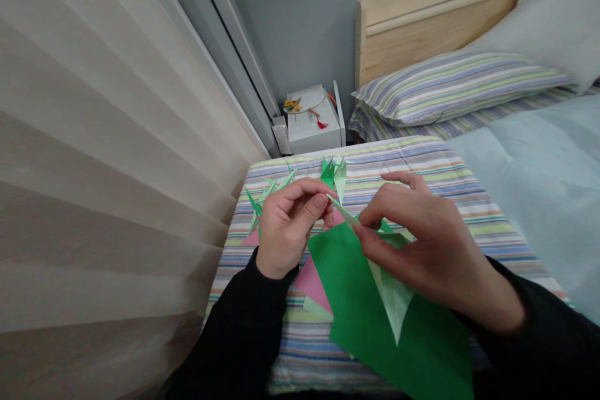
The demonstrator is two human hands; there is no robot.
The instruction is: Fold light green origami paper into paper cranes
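Observation:
A pale green folded paper crane (392,303) is held between my two hands above a dark green sheet of paper (342,275). My left hand (293,222) pinches the tip of its thin, pointed arm. Thumb and forefinger of my right hand (422,237) grip the same arm nearer the body, and the other fingers hide part of the paper. A broad pale flap hangs down below my right hand. Under the green sheet, pink paper (313,284) sticks out at the left.
Several folded green cranes (262,200) lie left of my left hand, and more folded cranes (334,172) stand beyond it. All rest on a striped cloth (398,159). A curtain (117,169) hangs at left; a white cabinet (314,134) and a bed with a striped pillow (459,90) are behind.

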